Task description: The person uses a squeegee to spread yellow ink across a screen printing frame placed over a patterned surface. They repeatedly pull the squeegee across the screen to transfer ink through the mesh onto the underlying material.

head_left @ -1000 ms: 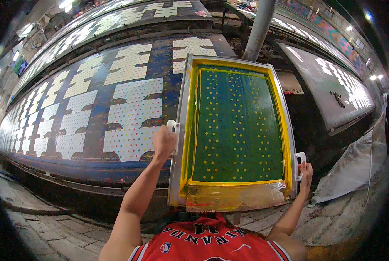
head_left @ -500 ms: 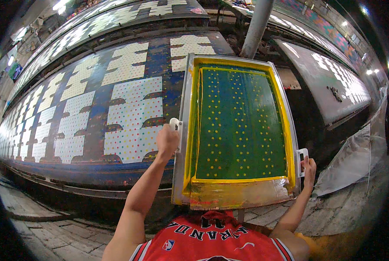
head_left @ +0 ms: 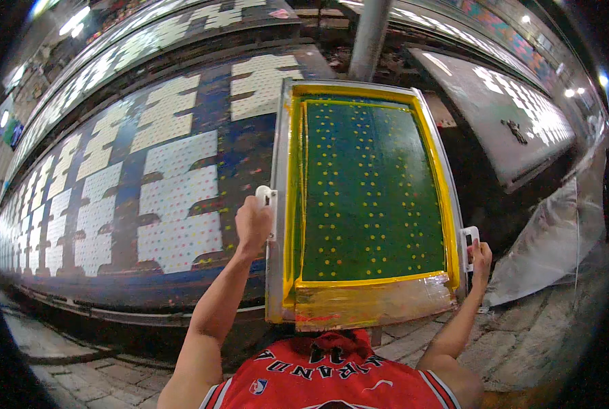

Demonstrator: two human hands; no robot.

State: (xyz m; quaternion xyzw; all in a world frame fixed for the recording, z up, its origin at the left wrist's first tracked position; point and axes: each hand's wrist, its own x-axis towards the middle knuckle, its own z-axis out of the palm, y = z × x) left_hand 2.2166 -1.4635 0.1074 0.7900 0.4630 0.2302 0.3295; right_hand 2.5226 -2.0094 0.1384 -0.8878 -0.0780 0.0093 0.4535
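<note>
In front of me is a printing screen [head_left: 366, 191] with a metal frame, green mesh with rows of small dots, yellow edging and a smeared strip along its near end. My left hand [head_left: 253, 221] grips the white left handle [head_left: 263, 194] on its side. On the other side, the white handle [head_left: 471, 238] is in my right hand [head_left: 479, 259], fingers wrapped round it. Left of the screen, light cut-out panels [head_left: 175, 191] printed with coloured dots lie in rows on a long, stained dark printing table [head_left: 243, 146].
A metal pillar [head_left: 369, 41] rises behind the screen. A grey sloping table [head_left: 488, 123] with light shapes on it stands to the right, crumpled plastic sheeting [head_left: 543, 245] hanging near it. More long tables [head_left: 154, 37] run along the back. The paved floor [head_left: 100, 371] shows below.
The tables, panels and pillar have shifted left in the view. The screen, held in both my hands throughout, sits slightly further left and higher at its lower edge.
</note>
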